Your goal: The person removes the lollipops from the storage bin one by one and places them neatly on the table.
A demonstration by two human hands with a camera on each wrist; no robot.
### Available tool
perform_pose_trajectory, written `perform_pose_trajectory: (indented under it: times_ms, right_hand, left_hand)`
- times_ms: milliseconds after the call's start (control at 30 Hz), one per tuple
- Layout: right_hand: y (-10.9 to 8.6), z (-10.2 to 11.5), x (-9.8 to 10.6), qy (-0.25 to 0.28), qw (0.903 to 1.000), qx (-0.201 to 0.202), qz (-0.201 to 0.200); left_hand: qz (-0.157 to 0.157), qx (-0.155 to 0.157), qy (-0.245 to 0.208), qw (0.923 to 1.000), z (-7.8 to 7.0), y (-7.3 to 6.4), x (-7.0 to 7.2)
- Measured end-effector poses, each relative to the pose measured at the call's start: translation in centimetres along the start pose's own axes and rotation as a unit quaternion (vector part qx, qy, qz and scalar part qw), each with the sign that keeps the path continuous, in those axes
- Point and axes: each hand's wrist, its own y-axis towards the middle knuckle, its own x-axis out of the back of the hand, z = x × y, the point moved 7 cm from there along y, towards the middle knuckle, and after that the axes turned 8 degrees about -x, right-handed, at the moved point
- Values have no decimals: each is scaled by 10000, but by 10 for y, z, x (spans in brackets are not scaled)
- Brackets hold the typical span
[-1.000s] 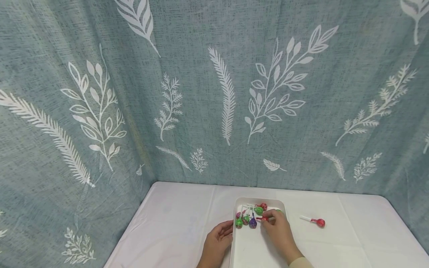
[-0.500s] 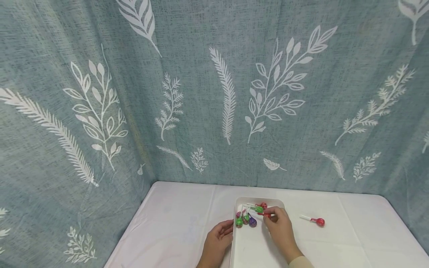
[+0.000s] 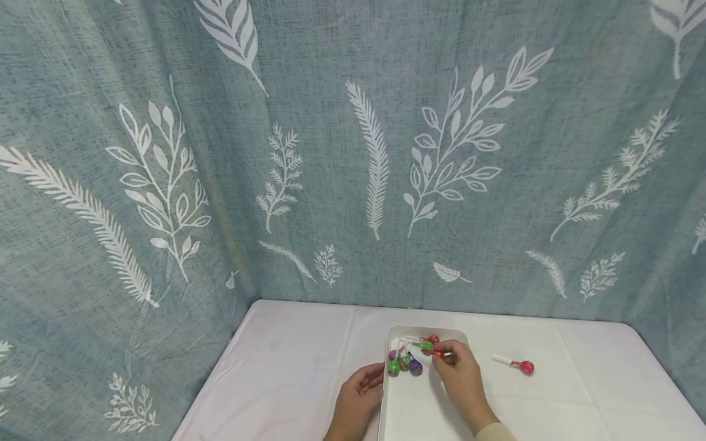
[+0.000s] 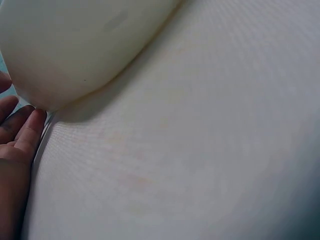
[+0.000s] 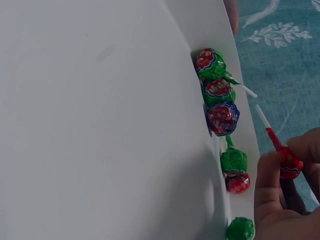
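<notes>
Between thumb and fingers, my right hand (image 3: 462,373) pinches a red-wrapped lollipop (image 5: 289,162), its white stick pointing away from the palm. In the head view this hand is over the far part of a white tray (image 3: 410,407). Close to its fingertips are a purple lollipop (image 3: 416,367), a green lollipop (image 3: 393,367) and several others, heads of mixed colours, sticks toward the back. My left hand (image 3: 357,398) rests its loosely bent fingers against the tray's left side. The left wrist view shows those fingertips (image 4: 37,117) right at the tray's edge.
Right of the tray, one red lollipop (image 3: 526,367) lies on the white cloth-covered table (image 3: 292,367). A green lollipop (image 5: 241,228) sits apart from the others in the right wrist view. A patterned blue-green curtain (image 3: 331,184) hangs behind the table.
My right hand has shifted slightly toward the tray's back with the red lollipop. The purple lollipop's stick has swung left. The left hand stays in place.
</notes>
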Motion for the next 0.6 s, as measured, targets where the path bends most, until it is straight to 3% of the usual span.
perform_pose_trajectory:
  times_ms: [333,600]
  right_hand:
    - [0,2,-1,484,9983,-225,233]
    - [0,7,5,400,9981,-343,317]
  left_hand:
    - [-41,27,70,10000,0,1,-1]
    - [-30,-6,44,10000,-2,0,-1]
